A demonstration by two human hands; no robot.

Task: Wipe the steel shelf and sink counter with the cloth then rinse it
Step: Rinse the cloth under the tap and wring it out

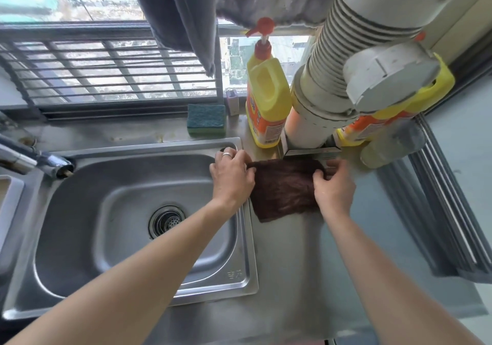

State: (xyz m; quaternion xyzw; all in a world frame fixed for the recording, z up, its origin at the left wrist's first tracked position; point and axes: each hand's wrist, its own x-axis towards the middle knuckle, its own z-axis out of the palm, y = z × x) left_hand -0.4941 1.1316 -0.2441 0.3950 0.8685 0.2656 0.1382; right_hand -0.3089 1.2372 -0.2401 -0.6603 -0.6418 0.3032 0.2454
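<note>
A dark brown cloth (283, 188) lies flat on the steel sink counter (290, 264), just right of the sink basin (127, 219). My left hand (231, 178), a ring on one finger, pinches the cloth's upper left corner at the sink rim. At the opposite upper corner my right hand (334, 187) grips the cloth close to the base of the white pipe. The cloth's lower edge hangs free toward me. No steel shelf is plainly in view.
A thick white ribbed pipe (332, 83) rises from the counter behind the cloth. Two yellow detergent bottles (266, 96) flank it. A blue-green sponge (206, 119) sits by the window. The faucet (34, 160) is at the left; a rolled steel rack (447, 211) lies at the right.
</note>
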